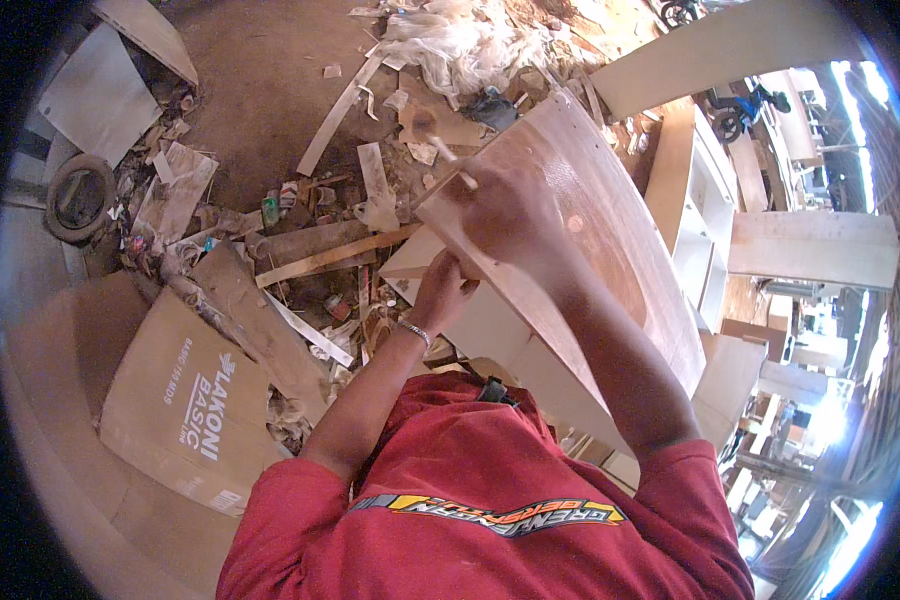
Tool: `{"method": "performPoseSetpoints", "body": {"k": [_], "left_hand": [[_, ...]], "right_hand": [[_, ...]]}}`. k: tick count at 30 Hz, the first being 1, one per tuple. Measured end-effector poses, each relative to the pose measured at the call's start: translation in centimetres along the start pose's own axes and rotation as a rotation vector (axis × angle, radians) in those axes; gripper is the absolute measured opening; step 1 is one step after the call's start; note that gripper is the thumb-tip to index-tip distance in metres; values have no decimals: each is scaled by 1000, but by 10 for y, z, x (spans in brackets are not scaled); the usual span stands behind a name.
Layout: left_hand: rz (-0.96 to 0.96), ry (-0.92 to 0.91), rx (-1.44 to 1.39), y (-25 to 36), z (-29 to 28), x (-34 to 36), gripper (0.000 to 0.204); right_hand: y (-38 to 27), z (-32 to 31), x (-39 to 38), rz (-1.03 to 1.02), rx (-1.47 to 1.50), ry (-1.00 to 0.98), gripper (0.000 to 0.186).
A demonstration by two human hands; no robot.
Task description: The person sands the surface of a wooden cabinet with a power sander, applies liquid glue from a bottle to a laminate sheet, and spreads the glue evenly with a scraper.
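Observation:
A reddish-brown wooden panel (610, 215) with a glossy, streaked surface tops a white cabinet-like piece (495, 325) in front of me. Over the panel's far left corner, my right hand (515, 215) is closed around a thin pale stick (444, 150), which juts out past the fingers. What the stick's other end looks like is hidden by the hand. Lower down, my left hand (444, 292) is beside the panel's left edge, with its fingers curled in. Whatever those fingers hold, if anything, cannot be made out.
Wood offcuts (340, 255) and scraps litter the ground to the left. A large cardboard box (185, 400) lies at the lower left, with a tire (80, 198) beyond it. Clear plastic sheeting (460, 45) is heaped at the back. Pale cabinet frames (685, 200) stand on the right.

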State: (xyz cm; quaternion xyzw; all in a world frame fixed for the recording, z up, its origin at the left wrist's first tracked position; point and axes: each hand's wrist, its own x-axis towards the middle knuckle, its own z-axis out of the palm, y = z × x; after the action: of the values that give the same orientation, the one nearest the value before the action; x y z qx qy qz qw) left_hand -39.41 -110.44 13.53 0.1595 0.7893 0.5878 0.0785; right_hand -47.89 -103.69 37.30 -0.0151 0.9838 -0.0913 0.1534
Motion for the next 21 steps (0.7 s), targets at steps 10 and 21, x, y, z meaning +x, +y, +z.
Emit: {"method": "performPoseSetpoints", "body": {"k": [10,21], "left_hand": [[227,96,103,-32,8,-2,53],[124,13,13,-39,21,-6,51]], "right_hand": [[-37,9,-32,-228,230,-47,25],[47,27,-76,-303,-100,141,48]]}}
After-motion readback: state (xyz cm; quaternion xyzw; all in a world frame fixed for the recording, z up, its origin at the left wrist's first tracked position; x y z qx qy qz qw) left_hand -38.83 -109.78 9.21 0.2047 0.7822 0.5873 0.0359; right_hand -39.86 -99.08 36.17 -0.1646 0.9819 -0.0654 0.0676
